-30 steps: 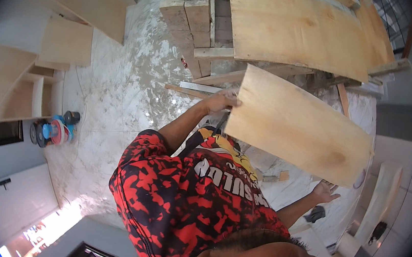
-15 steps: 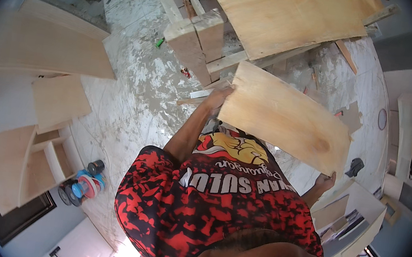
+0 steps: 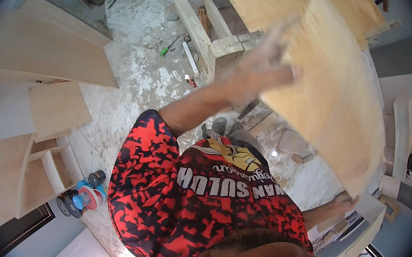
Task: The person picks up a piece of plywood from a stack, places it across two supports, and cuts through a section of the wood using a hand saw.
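Observation:
A rectangular plywood panel [image 3: 341, 94] is held up in front of me, tilted and smeared by motion. My left hand [image 3: 262, 68] grips its left edge, with the thumb over the near face; the fingers are blurred. At the panel's lower right corner, my right hand [image 3: 344, 203] has its fingers closed on the edge. Behind the panel, a larger plywood sheet [image 3: 262, 4] rests on a pale timber frame [image 3: 219, 17], partly covered from view. Several wood offcuts [image 3: 294, 142] lie on the floor below the panel.
A green-handled tool [image 3: 164, 51] and a white strip [image 3: 190, 57] lie on the stained floor. Large boards [image 3: 46, 50] and an open wooden cabinet [image 3: 47, 165] stand at the left, with containers [image 3: 87, 196] beside it. An open pale box [image 3: 360, 235] is at lower right.
The panel has risen and swung from nearly level to a steeper tilt, shifting right. My left hand moved up and right with it; my right hand moved slightly right and down.

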Available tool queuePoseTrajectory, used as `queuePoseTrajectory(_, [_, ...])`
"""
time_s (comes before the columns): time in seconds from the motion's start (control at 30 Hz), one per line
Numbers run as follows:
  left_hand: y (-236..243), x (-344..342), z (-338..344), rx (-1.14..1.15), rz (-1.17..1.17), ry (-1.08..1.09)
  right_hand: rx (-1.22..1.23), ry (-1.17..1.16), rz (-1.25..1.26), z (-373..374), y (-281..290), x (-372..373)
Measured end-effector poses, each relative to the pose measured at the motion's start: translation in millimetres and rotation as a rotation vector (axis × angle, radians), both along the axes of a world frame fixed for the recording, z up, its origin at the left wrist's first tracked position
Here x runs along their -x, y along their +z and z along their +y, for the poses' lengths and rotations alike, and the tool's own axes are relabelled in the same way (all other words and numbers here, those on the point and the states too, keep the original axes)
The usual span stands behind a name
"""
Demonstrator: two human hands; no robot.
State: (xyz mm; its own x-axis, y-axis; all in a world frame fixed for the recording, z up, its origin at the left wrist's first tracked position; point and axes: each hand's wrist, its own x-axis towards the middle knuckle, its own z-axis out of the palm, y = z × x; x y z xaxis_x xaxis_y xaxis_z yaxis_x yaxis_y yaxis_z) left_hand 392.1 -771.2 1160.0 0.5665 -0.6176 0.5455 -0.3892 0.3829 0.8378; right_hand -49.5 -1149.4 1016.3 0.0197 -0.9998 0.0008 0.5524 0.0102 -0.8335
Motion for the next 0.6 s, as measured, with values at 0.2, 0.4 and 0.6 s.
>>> queuePoseTrajectory(0.2, [37.4, -117.9, 27.0, 0.307, 0.638, -0.123, 0.135, 0.379, -0.203, -30.1, 71.5, -105.8])
queuePoseTrajectory(0.4, [0.1, -194.5, 66.3, 0.606, 0.792, -0.275, 0.341, 0.395, -0.011, -6.2, 98.4, -237.4])
queuePoseTrajectory(0.6, [-91.6, -249.7, 70.5, 0.410, 0.904, 0.321, 0.519, 0.506, -0.019, -13.7, 145.4, -283.5])
